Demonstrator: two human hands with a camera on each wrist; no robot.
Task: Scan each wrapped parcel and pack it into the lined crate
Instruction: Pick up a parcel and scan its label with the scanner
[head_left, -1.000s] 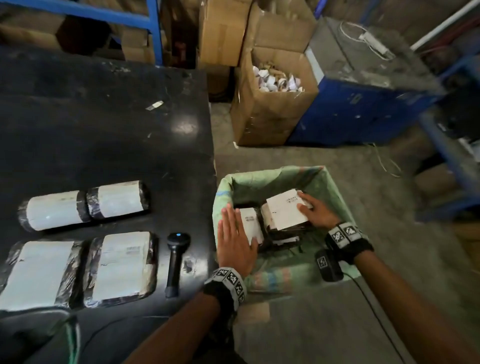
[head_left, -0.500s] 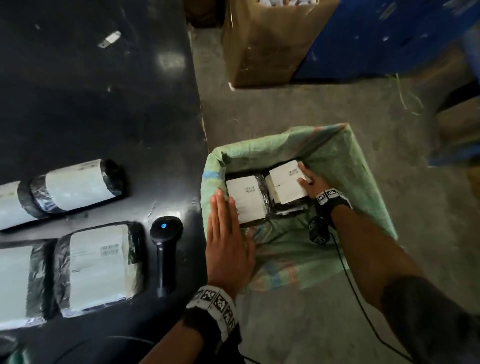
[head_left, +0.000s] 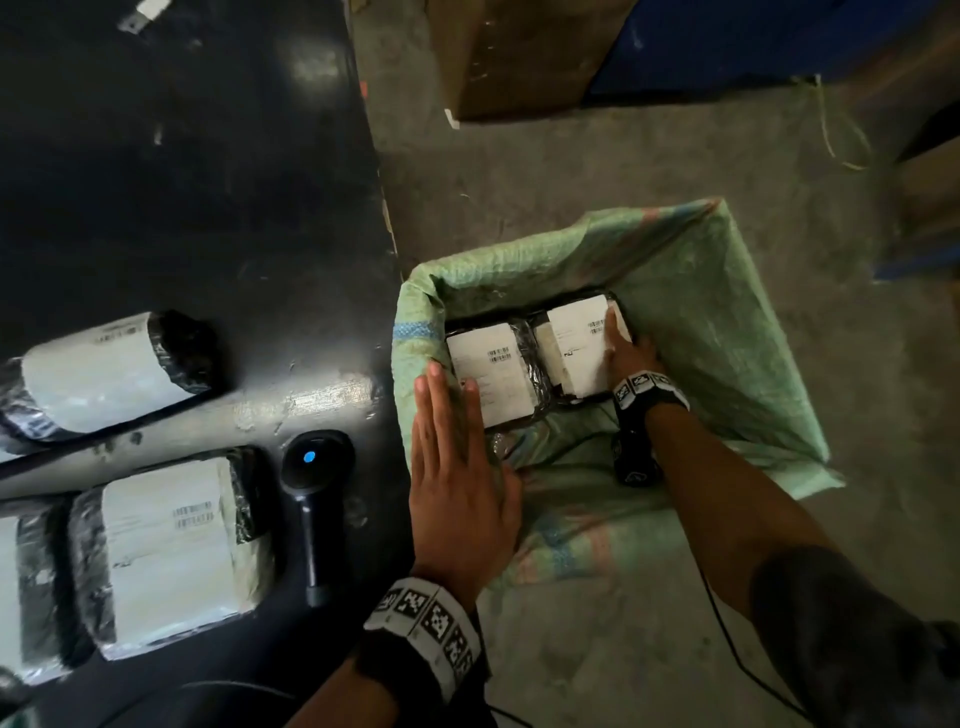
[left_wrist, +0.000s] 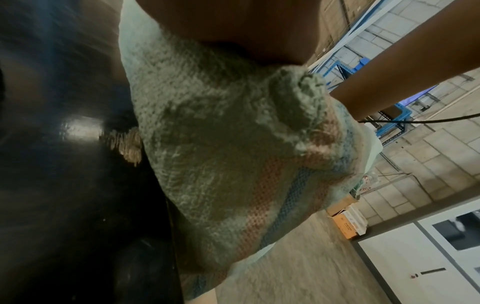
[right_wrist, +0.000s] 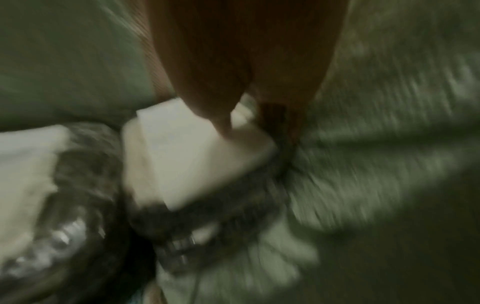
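Both hands reach forward — left hand (head_left: 457, 483) flat, right hand (head_left: 626, 353) lower.

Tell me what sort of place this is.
Most likely a warehouse or parcel packing station: labelled, plastic-wrapped parcels lie on a black table beside a handheld barcode scanner, cardboard boxes stand on a concrete floor, and blue metal shelving lines a block wall.

Dim overall; glare patches on the glossy black table (head_left: 208, 182) (right wrist view heavily motion-blurred).
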